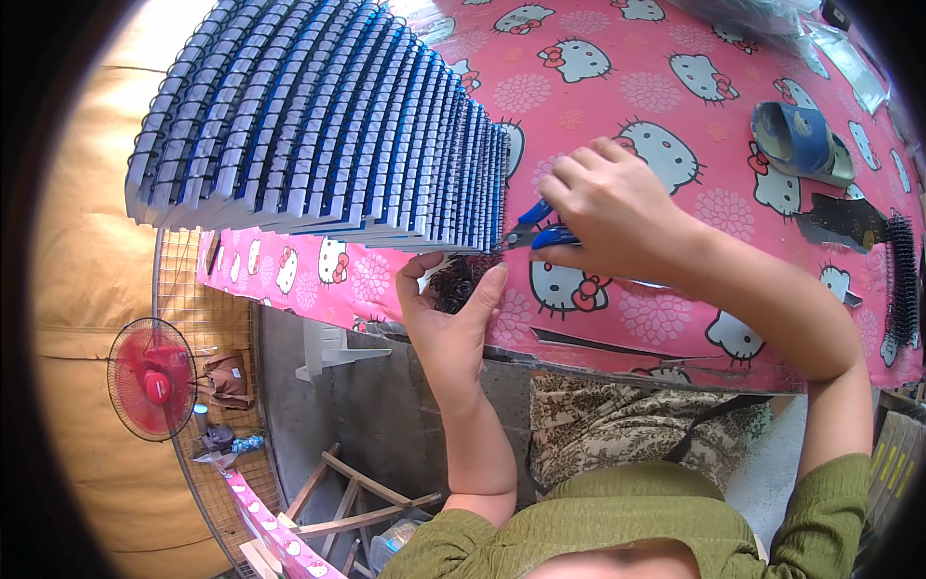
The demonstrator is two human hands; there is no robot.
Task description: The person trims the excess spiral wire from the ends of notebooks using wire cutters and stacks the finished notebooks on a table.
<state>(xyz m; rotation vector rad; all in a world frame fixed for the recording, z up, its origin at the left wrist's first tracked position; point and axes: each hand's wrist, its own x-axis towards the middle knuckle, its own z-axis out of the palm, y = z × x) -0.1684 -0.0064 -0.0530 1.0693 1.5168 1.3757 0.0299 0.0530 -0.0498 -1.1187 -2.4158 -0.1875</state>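
A long row of spiral-bound notebooks (328,125) stands packed on the table, black wire coils upward, with white pages and blue covers between. Closed around the handles of blue-handled cutting pliers (540,232), my right hand (612,203) holds their jaws at the near right end of the row. Just below that corner, my left hand (451,314) curls its thumb and fingers around a dark tangle of black coil wire (455,285). The tips of the pliers are close to my left thumb; whether they grip a wire is too small to tell.
A pink patterned cloth (656,92) covers the table. On its right lie a blue roll-like holder (796,140), a black scrap (839,220) and a bundle of black coils (903,280). Left of the table are a red fan (152,379) and a wooden frame (347,497).
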